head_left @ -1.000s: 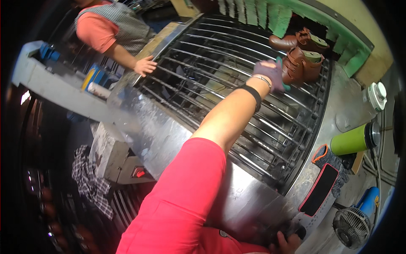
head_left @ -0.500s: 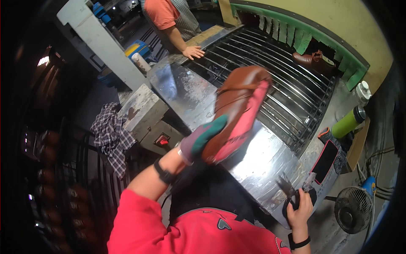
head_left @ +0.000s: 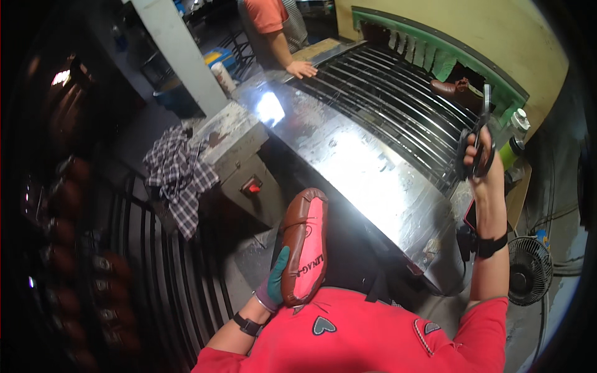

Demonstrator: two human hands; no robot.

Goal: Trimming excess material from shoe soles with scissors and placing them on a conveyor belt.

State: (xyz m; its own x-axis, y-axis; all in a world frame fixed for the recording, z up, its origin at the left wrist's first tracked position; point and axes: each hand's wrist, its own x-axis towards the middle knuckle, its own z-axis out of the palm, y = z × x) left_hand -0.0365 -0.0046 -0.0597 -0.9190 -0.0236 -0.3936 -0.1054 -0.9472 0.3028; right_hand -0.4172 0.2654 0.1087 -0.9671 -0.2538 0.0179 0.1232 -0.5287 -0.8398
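My left hand (head_left: 274,281), in a green and purple glove, is closed round the side of a brown leather shoe (head_left: 294,239). The shoe is held close to my body, its pink, lettered underside (head_left: 311,248) turned up and its long axis running away from me. Raised over the right end of the metal worktop is my bare right hand (head_left: 488,163), with fingers in the loops of black-handled scissors (head_left: 486,105). The blades point up and away, well apart from the shoe.
A slatted metal conveyor (head_left: 398,93) runs to a green-framed opening, where another brown shoe (head_left: 449,89) lies. A co-worker's hand (head_left: 301,68) rests at its far left. A checked cloth (head_left: 180,177) hangs by a red switch (head_left: 251,186). A fan (head_left: 530,270) stands right, near a green bottle (head_left: 511,151).
My left hand has brought the shoe from above the worktop down to my body, underside now up. My right hand has lifted the scissors off the worktop's near right corner.
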